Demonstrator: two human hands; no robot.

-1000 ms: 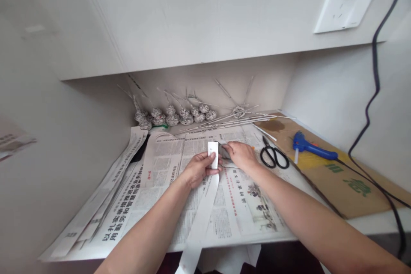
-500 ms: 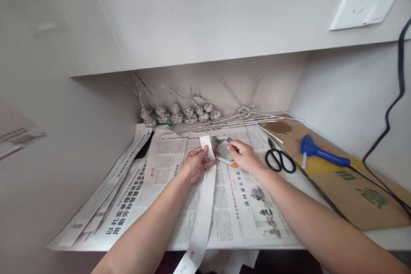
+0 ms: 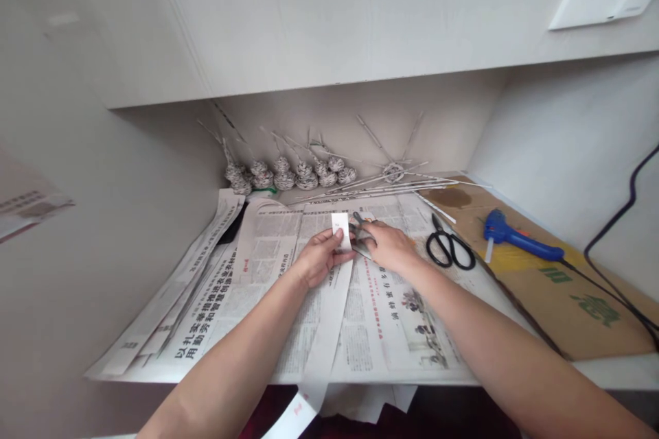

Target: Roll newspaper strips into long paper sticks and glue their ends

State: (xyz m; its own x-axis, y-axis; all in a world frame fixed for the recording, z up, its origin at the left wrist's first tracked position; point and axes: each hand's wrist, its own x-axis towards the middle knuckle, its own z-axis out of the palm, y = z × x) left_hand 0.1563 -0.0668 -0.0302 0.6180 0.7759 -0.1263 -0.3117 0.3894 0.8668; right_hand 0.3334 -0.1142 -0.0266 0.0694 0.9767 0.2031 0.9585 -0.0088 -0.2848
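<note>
Pinching the top end of a long white paper strip [image 3: 329, 315] between thumb and fingers, the left hand [image 3: 319, 257] holds it upright just above the newspaper-covered surface [image 3: 216, 315]. From that pinch the strip's long axis runs straight back toward the person, lying over the newsprint, crossing the front edge and drooping off it, where a small red mark shows near its loose end.

The right hand [image 3: 388, 247] sits just beside the left, nearly touching, curled down over a small grey object [image 3: 360, 236] pressed to the surface right at the strip's raised end. What that object is I cannot tell; the fingers cover most of it. So both hands are closed, the left on the strip, the right on the grey thing, and both meet at the strip's far end, with the left the one in contact with the paper.

The strip looks thin and limp, plain white on its upper face, of even width.

To the right, well apart from the hands, lie black scissors [image 3: 450, 247] and, beyond them on brown cardboard [image 3: 566, 302], a blue glue gun [image 3: 515, 236]. At the back wall stands a row of small rolled-newspaper pieces [image 3: 293, 175] with thin paper sticks.
</note>
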